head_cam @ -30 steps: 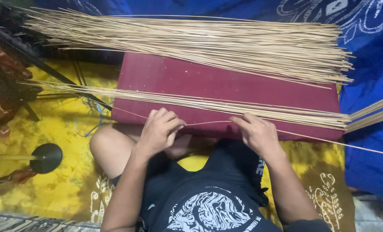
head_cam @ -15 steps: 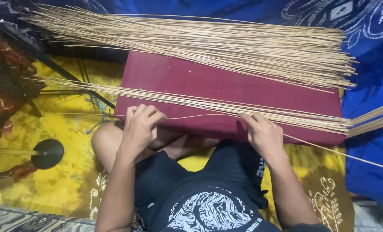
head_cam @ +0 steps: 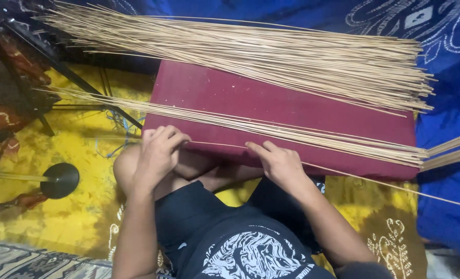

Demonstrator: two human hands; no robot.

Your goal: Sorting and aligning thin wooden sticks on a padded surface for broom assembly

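One thin stick (head_cam: 225, 145) now lies along the near edge of the maroon cushion (head_cam: 292, 111); my left hand (head_cam: 157, 155) has moved outward, both hands pinching it, right hand (head_cam: 281, 164) steadying.

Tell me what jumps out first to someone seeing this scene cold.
A big fan of thin pale sticks sprawls across the far edge of a maroon cushion, against blue patterned cloth. Nearer, a slimmer row of sticks crosses the cushion, and the left hand and right hand pinch a single stick at its near edge.
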